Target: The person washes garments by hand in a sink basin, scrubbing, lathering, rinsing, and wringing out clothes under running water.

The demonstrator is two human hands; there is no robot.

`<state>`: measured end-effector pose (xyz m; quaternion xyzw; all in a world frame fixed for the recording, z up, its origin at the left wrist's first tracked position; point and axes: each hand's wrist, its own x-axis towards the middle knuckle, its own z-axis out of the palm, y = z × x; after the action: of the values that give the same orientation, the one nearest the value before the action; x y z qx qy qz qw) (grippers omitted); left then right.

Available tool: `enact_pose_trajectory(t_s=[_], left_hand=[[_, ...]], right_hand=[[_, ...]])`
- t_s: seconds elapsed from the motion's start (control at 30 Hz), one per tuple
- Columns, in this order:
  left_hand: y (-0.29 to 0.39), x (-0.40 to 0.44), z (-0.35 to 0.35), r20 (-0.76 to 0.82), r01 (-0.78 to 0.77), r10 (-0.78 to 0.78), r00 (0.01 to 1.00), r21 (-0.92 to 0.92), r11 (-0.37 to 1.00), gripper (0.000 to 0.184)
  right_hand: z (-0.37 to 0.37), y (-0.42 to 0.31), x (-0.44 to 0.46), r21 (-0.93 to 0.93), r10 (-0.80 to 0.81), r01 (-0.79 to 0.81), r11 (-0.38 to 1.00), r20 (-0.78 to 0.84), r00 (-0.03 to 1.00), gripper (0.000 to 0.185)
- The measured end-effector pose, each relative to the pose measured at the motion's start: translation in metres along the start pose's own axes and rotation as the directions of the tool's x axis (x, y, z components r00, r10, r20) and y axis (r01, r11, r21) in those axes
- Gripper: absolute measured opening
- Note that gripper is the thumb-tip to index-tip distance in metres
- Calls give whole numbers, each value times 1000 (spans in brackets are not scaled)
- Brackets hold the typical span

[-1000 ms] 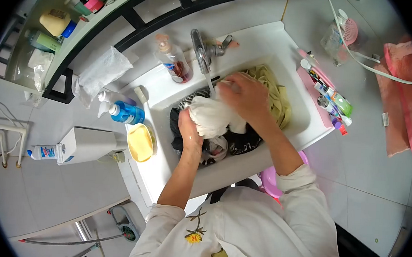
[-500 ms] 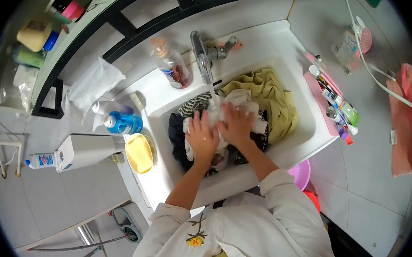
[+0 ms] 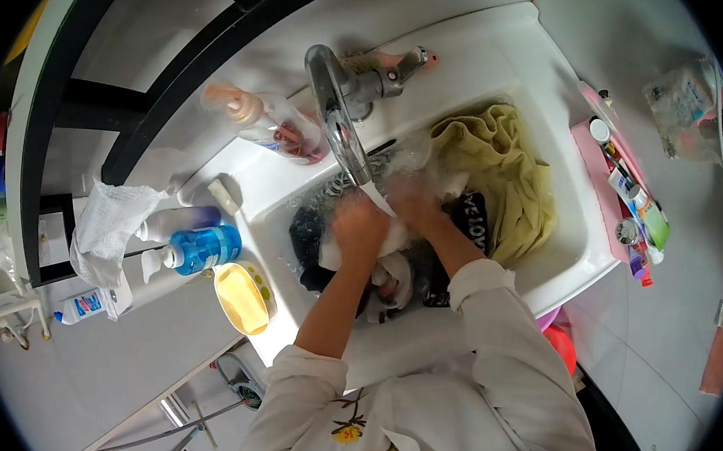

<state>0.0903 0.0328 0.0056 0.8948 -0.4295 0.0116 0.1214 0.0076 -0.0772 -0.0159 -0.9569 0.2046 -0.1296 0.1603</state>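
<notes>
At the left of the frame, a white bottle with a blue cap (image 3: 83, 307) lies tilted near a crumpled, whitish translucent sheet (image 3: 114, 233). Just right of that sheet, a clear blue pump bottle (image 3: 209, 248) with a white top is beside a white and purple bottle (image 3: 179, 223), and below them an oval dish with a yellow block (image 3: 241, 298) sits by the white sink (image 3: 568, 240). Upper left of centre, a clear bottle with a peach-coloured pump top (image 3: 288, 130) is on the sink's back ledge, near the curved chrome faucet (image 3: 336, 115). In the basin, dark cloth (image 3: 309, 237) lies in the water at the left, and the left hand (image 3: 360, 225) presses down at the white cloth (image 3: 396, 236) in the middle of the frame. Water runs from the spout between the hands. The right hand (image 3: 411, 202) is down in the splashing water at the same wet pile; both hands are blurred, so I cannot tell whether their fingers are clenched on the cloth or spread. Right of the right hand are black fabric with white lettering (image 3: 472, 221) and a bunched olive-green garment (image 3: 507, 181). At the right of the frame, a pink holder (image 3: 593, 176) carries tubes and small bottles along the sink's edge.
</notes>
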Motion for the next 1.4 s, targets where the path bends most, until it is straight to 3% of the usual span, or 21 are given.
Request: enact_pose_trajectory(t_s=[0.03, 0.13, 0.2, 0.3, 0.33, 0.43, 0.57, 0.63, 0.7, 0.73, 0.77, 0.83, 0.87, 0.9, 0.97, 1.0, 1.03, 1.07, 1.2, 1.3, 1.4], left_hand=[[1, 3, 1, 18, 18, -18, 1000, -9, 1000, 18], [0, 6, -2, 32, 60, -58, 998, -53, 997, 18], [-4, 5, -5, -11, 61, -62, 998, -100, 993, 18], [-17, -10, -16, -108, 21, -75, 991, -435, 900, 19], [-18, -17, -23, -44, 104, -154, 987, -553, 827, 21], [-17, -32, -30, -112, 108, -286, 952, -749, 654, 23], [-9, -27, -72, 56, 101, -401, 914, -991, 93, 23], [6, -19, -112, 364, 209, -370, 855, -894, -397, 22], [5, -25, -109, 307, 148, -184, 934, -798, -584, 22], [-21, -28, -63, 179, 75, -213, 961, -905, -418, 25], [-31, -31, -50, 56, -31, -154, 987, -859, -511, 25], [-40, -35, -41, -207, -196, -67, 976, -696, -690, 25], [-48, -39, -43, -155, -180, -96, 983, -737, -652, 26], [-54, -43, -49, -103, -158, -124, 987, -774, -613, 28], [-66, -55, -86, 284, 180, -424, 860, -946, -270, 32], [-55, -59, -77, 108, 189, -456, 883, -972, 136, 40], [-41, -64, -75, -179, 98, -322, 930, -723, 684, 46], [-29, -67, -73, -213, 75, -247, 945, -596, 800, 46], [-8, -70, -51, -291, -57, -13, 957, -231, 971, 43], [-10, -59, -36, -270, -81, 30, 962, -179, 980, 36], [-12, -39, -28, -280, -110, 28, 960, -280, 954, 24]], right_hand=[[-4, 0, 5, 131, 48, -66, 989, 133, 990, 20], [-6, -4, -4, 321, 194, -183, 929, -3, 981, 17], [-8, -8, -6, 370, 250, -238, 898, 16, 968, 21], [-25, -17, -19, 335, 353, -350, 875, 54, 934, 27], [-37, -22, -23, 305, 389, -389, 869, 64, 919, 28], [-80, -43, -37, 520, 417, -387, 762, 64, 907, 30], [-148, -81, -26, 577, 367, -241, 780, -110, 924, 27], [-184, -108, -17, 547, 285, -129, 827, -211, 935, 27], [-199, -135, -9, 392, 119, 46, 919, -385, 915, 27], [-195, -147, -7, 284, -6, 140, 948, -425, 905, 28], [-186, -156, -8, 172, -132, 231, 958, -450, 883, 29], [-162, -162, -14, 221, -210, 285, 933, -310, 927, 33], [-144, -161, -21, 355, -172, 252, 900, -242, 955, 36], [-128, -153, -27, 339, -132, 216, 916, -253, 958, 38], [-97, -130, -43, 314, -63, 148, 938, -265, 962, 42], [-84, -121, -46, 246, 32, 44, 968, -297, 954, 44], [-72, -113, -48, 178, 122, -65, 982, -337, 934, 45], [-60, -104, -49, 110, 206, -177, 978, -382, 901, 47], [-30, -84, -56, 269, 228, -141, 953, -324, 918, 47], [-14, -68, -47, 329, 210, -107, 938, -297, 931, 46], [-1, -56, -36, 310, 193, -97, 946, -297, 935, 36]])
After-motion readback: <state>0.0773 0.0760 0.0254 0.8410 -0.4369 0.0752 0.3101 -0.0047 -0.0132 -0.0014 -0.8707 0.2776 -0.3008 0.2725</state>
